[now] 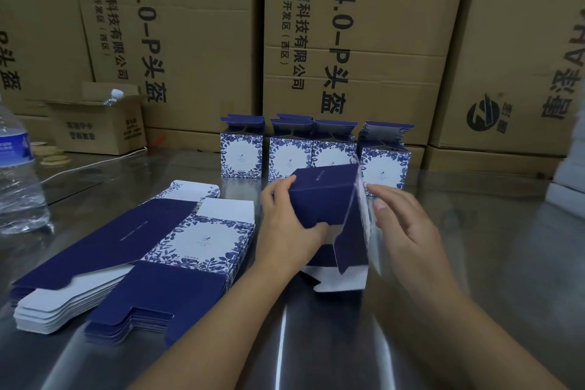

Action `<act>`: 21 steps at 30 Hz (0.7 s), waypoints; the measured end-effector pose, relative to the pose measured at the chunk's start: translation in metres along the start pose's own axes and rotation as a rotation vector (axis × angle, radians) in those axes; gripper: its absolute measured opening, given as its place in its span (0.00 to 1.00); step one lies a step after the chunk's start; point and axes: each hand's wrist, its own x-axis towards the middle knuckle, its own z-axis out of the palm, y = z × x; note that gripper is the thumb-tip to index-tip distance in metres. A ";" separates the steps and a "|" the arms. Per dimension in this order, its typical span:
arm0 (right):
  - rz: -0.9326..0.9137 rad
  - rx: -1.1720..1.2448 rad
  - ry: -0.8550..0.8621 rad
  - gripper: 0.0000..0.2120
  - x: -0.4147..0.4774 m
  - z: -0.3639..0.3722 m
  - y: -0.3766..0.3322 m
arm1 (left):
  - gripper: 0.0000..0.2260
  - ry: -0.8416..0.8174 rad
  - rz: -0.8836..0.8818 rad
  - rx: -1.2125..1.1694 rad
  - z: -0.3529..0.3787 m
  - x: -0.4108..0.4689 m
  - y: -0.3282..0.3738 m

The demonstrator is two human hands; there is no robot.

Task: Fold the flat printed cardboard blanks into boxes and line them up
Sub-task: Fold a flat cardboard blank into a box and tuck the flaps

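Head view: the tall brown cartons walling off the far side, well beyond both grips, carry big black print reading "AH4.0-P头盔", with a smaller line ending "科技有限公司" beside it. The fine print on my own boxes is too small to read.

My left grip is clamped on the half-folded box. Its fingers curl over the navy top panel and its thumb tucks under the near edge. The box is held just above the bench, with a navy flap and a white inner flap hanging loose below it. My right grip is apart, fingers loosely straight at the box's floral side. That edge is blurred, so I cannot tell if they touch.

The box is dark navy on two sides, and its faces have a blue-and-white leaf border round a white centre.

Just beyond my grips stand four folded boxes in a row, top flaps up. Left of my left grip lies one pile of flat blanks, its sheets too close to count.

Far to the left stands one clear water bottle with a blue label. Behind it is one small open carton with a second bottle poking out.
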 end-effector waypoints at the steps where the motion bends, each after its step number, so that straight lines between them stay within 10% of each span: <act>1: -0.006 -0.007 0.006 0.12 0.000 0.000 0.001 | 0.35 0.025 -0.051 -0.058 -0.001 0.002 0.001; 9: 0.142 0.021 -0.029 0.10 -0.001 0.003 0.004 | 0.29 0.022 -0.520 -0.587 -0.002 0.006 0.008; 21: 0.208 0.010 -0.194 0.28 -0.001 0.003 0.003 | 0.21 -0.191 -0.635 -0.833 0.002 0.001 0.007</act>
